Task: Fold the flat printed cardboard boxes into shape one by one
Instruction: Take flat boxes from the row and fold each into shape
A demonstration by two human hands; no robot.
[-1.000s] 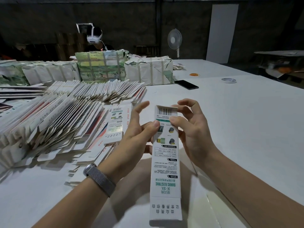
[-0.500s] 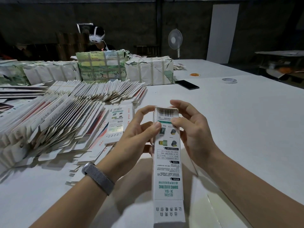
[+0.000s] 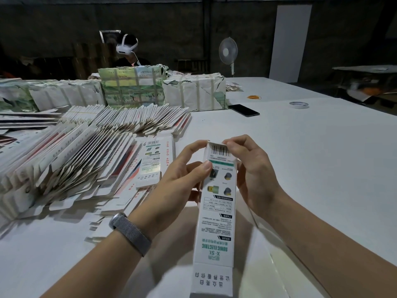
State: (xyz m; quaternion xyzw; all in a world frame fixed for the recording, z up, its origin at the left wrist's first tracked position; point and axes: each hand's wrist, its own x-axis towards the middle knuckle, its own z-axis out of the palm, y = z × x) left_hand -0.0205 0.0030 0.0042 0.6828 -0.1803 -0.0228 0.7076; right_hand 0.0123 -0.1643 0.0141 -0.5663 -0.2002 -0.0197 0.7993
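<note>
A long white printed box (image 3: 217,222) with green lettering is held in front of me, opened into a tube, its far end up. My left hand (image 3: 182,181) grips its left side, thumb on the printed face, forefinger at the top flap. My right hand (image 3: 251,168) grips the right side, its fingertips pinching the barcode flap (image 3: 220,150) at the far end. The near end flap hangs open at the bottom of the view. A large fanned stack of flat boxes (image 3: 71,155) lies to the left on the white table (image 3: 311,168).
Taped bundles (image 3: 133,87) of packed stock stand at the table's back left, with a person in a headset behind them. A black phone (image 3: 243,110), a tape roll (image 3: 299,104) and an orange ring (image 3: 254,97) lie farther back. A fan (image 3: 228,51) stands beyond.
Both hands have shifted up to the far end of the box. The barcode flap has been bent over toward the opening, and the box has moved slightly right.
</note>
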